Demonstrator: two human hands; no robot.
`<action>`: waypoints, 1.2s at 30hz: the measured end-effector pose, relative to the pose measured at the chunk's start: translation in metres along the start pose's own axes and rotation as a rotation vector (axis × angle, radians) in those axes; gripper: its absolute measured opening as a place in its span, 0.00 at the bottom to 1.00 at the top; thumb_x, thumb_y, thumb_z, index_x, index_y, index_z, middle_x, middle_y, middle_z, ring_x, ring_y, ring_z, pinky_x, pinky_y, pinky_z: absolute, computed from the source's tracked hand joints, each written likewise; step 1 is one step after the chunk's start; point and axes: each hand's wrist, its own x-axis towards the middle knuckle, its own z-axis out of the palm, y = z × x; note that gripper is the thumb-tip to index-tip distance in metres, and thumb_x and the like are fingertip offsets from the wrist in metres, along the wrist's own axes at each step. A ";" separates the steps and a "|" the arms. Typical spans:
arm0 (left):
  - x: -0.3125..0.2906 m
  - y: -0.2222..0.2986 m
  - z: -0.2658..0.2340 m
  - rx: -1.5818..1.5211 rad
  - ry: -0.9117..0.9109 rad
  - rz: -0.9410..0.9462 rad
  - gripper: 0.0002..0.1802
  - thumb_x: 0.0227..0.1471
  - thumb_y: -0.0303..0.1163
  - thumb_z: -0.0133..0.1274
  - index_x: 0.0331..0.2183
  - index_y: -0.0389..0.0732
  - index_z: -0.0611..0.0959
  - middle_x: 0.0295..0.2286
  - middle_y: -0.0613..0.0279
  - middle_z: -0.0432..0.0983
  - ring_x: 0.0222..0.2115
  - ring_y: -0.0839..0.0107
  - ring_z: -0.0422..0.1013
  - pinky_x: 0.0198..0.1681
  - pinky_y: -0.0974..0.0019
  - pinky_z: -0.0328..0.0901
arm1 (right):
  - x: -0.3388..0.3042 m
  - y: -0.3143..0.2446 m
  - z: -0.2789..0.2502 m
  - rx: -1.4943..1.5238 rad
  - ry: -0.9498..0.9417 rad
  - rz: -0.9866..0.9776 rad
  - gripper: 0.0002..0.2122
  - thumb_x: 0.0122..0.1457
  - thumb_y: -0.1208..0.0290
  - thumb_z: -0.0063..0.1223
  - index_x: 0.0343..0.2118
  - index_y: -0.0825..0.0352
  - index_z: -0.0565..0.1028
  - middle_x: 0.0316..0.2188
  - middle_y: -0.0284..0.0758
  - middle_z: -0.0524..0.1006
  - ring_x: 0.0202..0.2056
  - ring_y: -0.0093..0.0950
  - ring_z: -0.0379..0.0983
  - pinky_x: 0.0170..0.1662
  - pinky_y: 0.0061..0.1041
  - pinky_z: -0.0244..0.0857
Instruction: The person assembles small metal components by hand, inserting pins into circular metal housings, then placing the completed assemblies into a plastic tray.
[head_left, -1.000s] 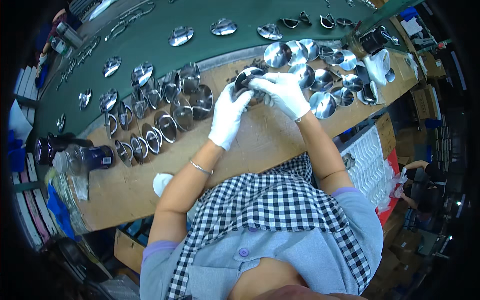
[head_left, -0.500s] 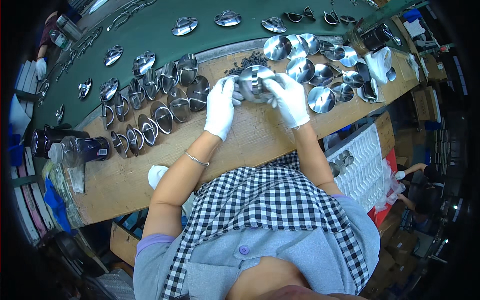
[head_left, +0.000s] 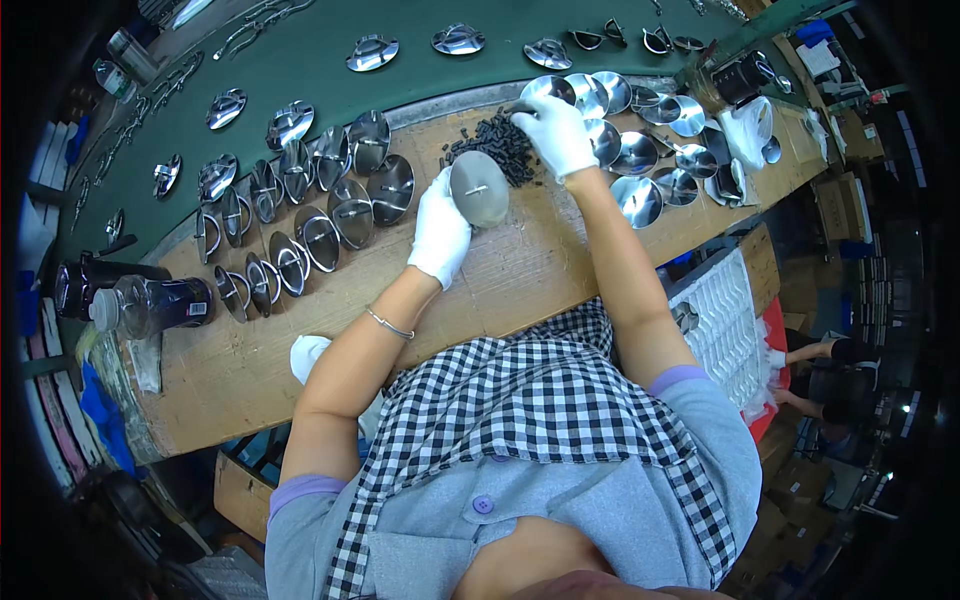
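Observation:
My left hand, in a white glove, grips a round metal disc by its left edge. The disc's dull grey face, with a small light mark near the middle, is turned toward me. Just beyond it lies a heap of short black rod-like pieces. My right hand, also gloved, is at the heap's far right edge with its fingers drawn together. Whatever may be between those fingertips is too small to make out. To the left stand several metal discs with curved strips across them.
Plain shiny discs sit to the right of the heap. Beyond the wooden table a green surface carries more metal pieces. A clear jar lies at the left; a white moulded tray is at lower right, near another person's arms.
Both hands held the metal disc before; now only my left hand does, with its dull face showing. My right hand has moved away and up to the black pieces.

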 end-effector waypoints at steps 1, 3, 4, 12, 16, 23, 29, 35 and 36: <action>0.004 -0.009 -0.004 -0.002 0.017 0.021 0.16 0.60 0.24 0.38 0.48 0.34 0.73 0.39 0.60 0.76 0.38 0.73 0.72 0.41 0.70 0.69 | 0.008 -0.001 0.007 -0.082 -0.084 0.045 0.11 0.52 0.65 0.53 0.34 0.67 0.77 0.32 0.46 0.77 0.36 0.44 0.74 0.41 0.36 0.68; 0.009 -0.016 -0.008 0.053 -0.003 0.074 0.16 0.60 0.24 0.37 0.48 0.33 0.73 0.41 0.58 0.75 0.41 0.72 0.71 0.46 0.69 0.66 | 0.019 0.010 0.018 -0.237 -0.141 0.051 0.12 0.52 0.64 0.51 0.33 0.67 0.78 0.32 0.49 0.77 0.37 0.45 0.74 0.42 0.38 0.68; 0.009 -0.015 -0.008 0.051 -0.003 0.077 0.16 0.60 0.24 0.37 0.48 0.33 0.73 0.41 0.58 0.75 0.41 0.72 0.71 0.46 0.69 0.66 | 0.021 0.005 0.018 -0.239 -0.141 0.048 0.12 0.52 0.64 0.51 0.33 0.67 0.78 0.32 0.49 0.77 0.37 0.45 0.74 0.42 0.38 0.68; 0.011 -0.022 -0.012 0.288 -0.014 0.245 0.15 0.60 0.30 0.39 0.45 0.36 0.75 0.39 0.61 0.75 0.37 0.73 0.72 0.39 0.69 0.70 | 0.033 -0.014 0.031 -0.429 -0.306 0.297 0.12 0.50 0.73 0.49 0.35 0.72 0.79 0.38 0.51 0.77 0.37 0.46 0.77 0.40 0.40 0.71; 0.004 -0.016 -0.013 0.082 0.037 0.020 0.13 0.57 0.33 0.46 0.44 0.42 0.77 0.35 0.66 0.76 0.33 0.77 0.73 0.31 0.74 0.68 | 0.034 -0.024 0.029 -0.379 -0.278 0.244 0.14 0.50 0.70 0.47 0.37 0.73 0.78 0.42 0.61 0.72 0.41 0.49 0.75 0.42 0.39 0.70; 0.017 -0.029 -0.012 0.084 0.015 0.212 0.14 0.59 0.31 0.42 0.44 0.40 0.76 0.37 0.64 0.76 0.36 0.76 0.72 0.37 0.72 0.68 | 0.018 -0.011 0.005 0.001 -0.112 0.149 0.13 0.49 0.69 0.48 0.35 0.71 0.76 0.33 0.56 0.75 0.38 0.49 0.73 0.42 0.40 0.68; 0.011 -0.014 -0.001 0.048 0.032 0.151 0.16 0.61 0.25 0.34 0.45 0.34 0.74 0.38 0.58 0.76 0.39 0.73 0.72 0.41 0.70 0.69 | -0.055 -0.049 -0.025 0.636 -0.307 0.300 0.08 0.55 0.73 0.54 0.35 0.71 0.76 0.27 0.34 0.77 0.26 0.19 0.72 0.30 0.18 0.67; 0.004 0.001 0.003 -0.134 0.034 -0.080 0.17 0.63 0.32 0.32 0.42 0.36 0.76 0.36 0.56 0.75 0.30 0.72 0.74 0.36 0.70 0.70 | -0.091 -0.054 -0.010 0.770 -0.221 0.304 0.10 0.53 0.76 0.55 0.38 0.72 0.78 0.31 0.35 0.79 0.29 0.19 0.74 0.34 0.19 0.68; 0.004 0.000 0.002 -0.132 0.036 -0.085 0.17 0.63 0.32 0.32 0.42 0.36 0.76 0.36 0.56 0.75 0.30 0.72 0.74 0.36 0.70 0.70 | -0.092 -0.056 -0.010 0.772 -0.201 0.303 0.10 0.53 0.76 0.55 0.38 0.72 0.78 0.32 0.35 0.79 0.30 0.19 0.74 0.35 0.19 0.68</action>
